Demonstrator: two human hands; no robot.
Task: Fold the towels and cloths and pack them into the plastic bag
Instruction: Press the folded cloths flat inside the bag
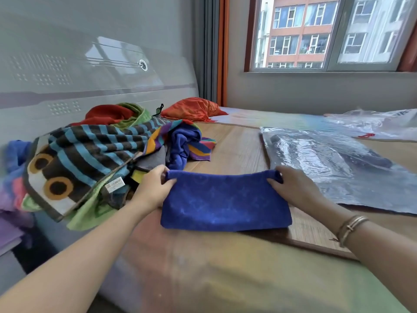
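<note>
Two hands are working in the head view, each pinching a far corner of the folded blue cloth [225,202], which is lying flat on the bed [225,267], partly over the near edge of a woven mat [239,145]. The left hand [153,188] is taking its grip on the far left corner, thumb and fingers curling round the rolled edge; the right hand [293,186] is doing the same at the far right corner, so the cloth is stretching between them. A clear plastic bag [338,168] is lying flat on the mat just right of the right hand, with something dark showing inside it. Left of the left hand, a heap of unfolded towels [90,159] is piling against the headboard [90,64], touching that wrist. Further back, an orange cloth [194,109] is resting near the curtain, and a second plastic sheet [372,123] is lying by the window [327,32]
</note>
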